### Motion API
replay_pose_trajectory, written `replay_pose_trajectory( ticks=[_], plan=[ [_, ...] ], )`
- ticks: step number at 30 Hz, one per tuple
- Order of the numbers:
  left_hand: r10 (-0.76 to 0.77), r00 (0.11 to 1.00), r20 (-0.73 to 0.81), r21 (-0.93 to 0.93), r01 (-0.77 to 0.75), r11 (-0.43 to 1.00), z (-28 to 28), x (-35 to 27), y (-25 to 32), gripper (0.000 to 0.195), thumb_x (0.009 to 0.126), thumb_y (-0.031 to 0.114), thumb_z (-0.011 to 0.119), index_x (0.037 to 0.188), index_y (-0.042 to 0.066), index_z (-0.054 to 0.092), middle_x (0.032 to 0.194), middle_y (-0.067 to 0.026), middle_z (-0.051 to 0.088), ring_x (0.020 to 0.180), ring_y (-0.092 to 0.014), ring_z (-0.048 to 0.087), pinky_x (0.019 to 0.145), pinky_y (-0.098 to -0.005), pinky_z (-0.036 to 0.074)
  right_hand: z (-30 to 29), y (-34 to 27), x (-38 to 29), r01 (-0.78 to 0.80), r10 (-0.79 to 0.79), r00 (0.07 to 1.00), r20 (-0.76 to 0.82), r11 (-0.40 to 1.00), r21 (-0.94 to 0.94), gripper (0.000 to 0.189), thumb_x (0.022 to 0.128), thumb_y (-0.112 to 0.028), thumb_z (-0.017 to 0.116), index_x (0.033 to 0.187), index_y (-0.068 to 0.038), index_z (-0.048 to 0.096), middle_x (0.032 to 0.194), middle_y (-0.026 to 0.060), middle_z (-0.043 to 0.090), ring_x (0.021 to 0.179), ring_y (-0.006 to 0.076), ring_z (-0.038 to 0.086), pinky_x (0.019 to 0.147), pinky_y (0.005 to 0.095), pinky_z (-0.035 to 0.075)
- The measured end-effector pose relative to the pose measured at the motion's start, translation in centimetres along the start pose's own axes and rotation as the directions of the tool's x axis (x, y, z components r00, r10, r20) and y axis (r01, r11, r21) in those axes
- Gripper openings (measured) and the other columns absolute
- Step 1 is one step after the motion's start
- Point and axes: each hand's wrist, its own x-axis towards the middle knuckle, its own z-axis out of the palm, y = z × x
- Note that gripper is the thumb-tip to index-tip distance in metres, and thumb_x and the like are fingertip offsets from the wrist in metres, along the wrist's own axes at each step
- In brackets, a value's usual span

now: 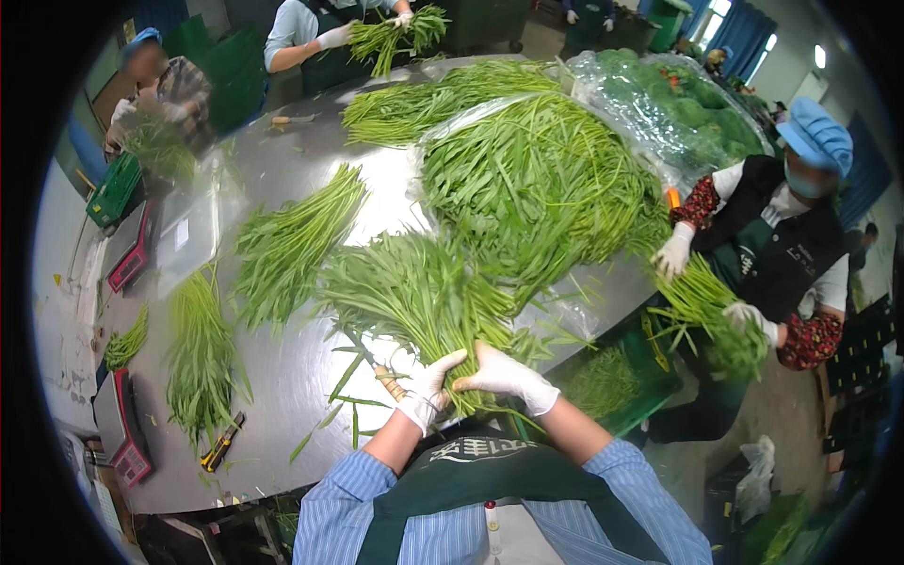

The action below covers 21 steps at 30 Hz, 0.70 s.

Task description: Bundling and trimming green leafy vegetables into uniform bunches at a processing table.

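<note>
Both gloved hands hold one bunch of long-leaved greens (417, 296) by its stem end, close to my apron; its leaves fan out away from me over the metal table. My left hand (429, 388) grips from the left, my right hand (512, 378) from the right, thumbs towards each other. A knife with a wrapped handle (390, 383) lies just left of my left hand, its blade partly under leaves. Loose leaves (346, 378) are scattered beside it. Beyond the bunch rises a large heap of greens (530, 169) on clear plastic. Another bunch (304, 247) lies to the left.
A yellow utility knife (222, 445), more greens (201, 353) and two red-framed scales (123, 431) are at left. A green crate (635, 381) stands below the table's right edge. A co-worker (770, 233) at right holds a bunch; others work across the table (282, 159).
</note>
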Motion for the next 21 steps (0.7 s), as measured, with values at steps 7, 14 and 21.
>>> replay_pose_trajectory(
  ticks=[7,14,21],
  plan=[
    [-0.200,0.980,-0.005,-0.120,0.198,0.973,-1.4,0.5,0.2,0.032,0.089,0.006,0.069,0.120,0.001,0.060,0.109,-0.0140,0.067,0.095,-0.027,0.068,0.081,-0.0435,0.060,0.1,1.5,-0.5,-0.024,-0.016,0.996,0.086,0.896,0.444,0.057,0.091,-0.033,0.068,0.132,0.003,0.052,0.122,0.0191,0.064,0.110,0.0245,0.061,0.096,0.0349,0.047],
    [-0.123,0.989,-0.082,0.015,0.125,0.992,-0.3,0.1,-0.5,0.039,0.087,0.015,0.074,0.121,0.004,0.059,0.110,-0.0103,0.064,0.098,-0.025,0.065,0.078,-0.0440,0.060,-0.9,1.3,-1.0,-0.227,0.146,0.933,0.330,0.948,0.224,0.066,0.097,-0.034,0.057,0.145,0.005,0.035,0.143,0.0215,0.047,0.130,0.0254,0.046,0.106,0.0330,0.039],
    [-0.051,0.992,-0.116,0.034,0.055,0.998,1.3,-0.7,-1.0,0.042,0.090,0.025,0.072,0.124,0.006,0.056,0.115,-0.0107,0.063,0.095,-0.024,0.066,0.082,-0.0395,0.058,-0.4,-1.3,-2.7,0.023,-0.064,0.986,0.152,0.966,0.259,0.097,0.079,-0.043,0.078,0.145,0.007,0.028,0.141,0.0251,0.046,0.134,0.0327,0.042,0.113,0.0361,0.032]
  ],
)
